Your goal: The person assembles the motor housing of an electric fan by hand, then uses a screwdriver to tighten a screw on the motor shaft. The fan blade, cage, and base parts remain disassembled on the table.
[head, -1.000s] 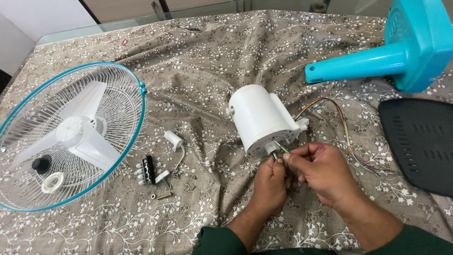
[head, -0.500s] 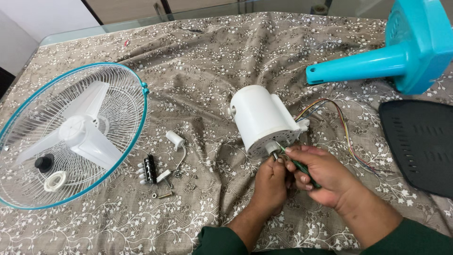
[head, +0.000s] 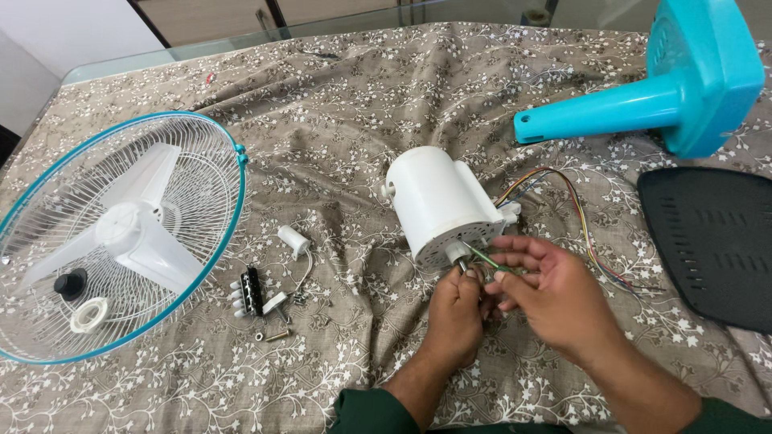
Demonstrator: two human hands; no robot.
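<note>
1. Left hand (head: 454,309) pinches the metal shaft (head: 460,259) at the near face of the white motor (head: 441,205); right hand (head: 551,289) loosely grips a green screwdriver (head: 485,259).
2. The screwdriver's long axis points far-left at the shaft, just beyond both hands; the left is nearer.
3. Wires (head: 575,210) trail right; screws (head: 273,333) and fan guard (head: 108,241) lie left.

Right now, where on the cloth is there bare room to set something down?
Bare cloth lies behind the white motor housing, between fan guard and turquoise stand, and along the near-left edge. It is crowded around the small parts, both hands and the wires.
</note>
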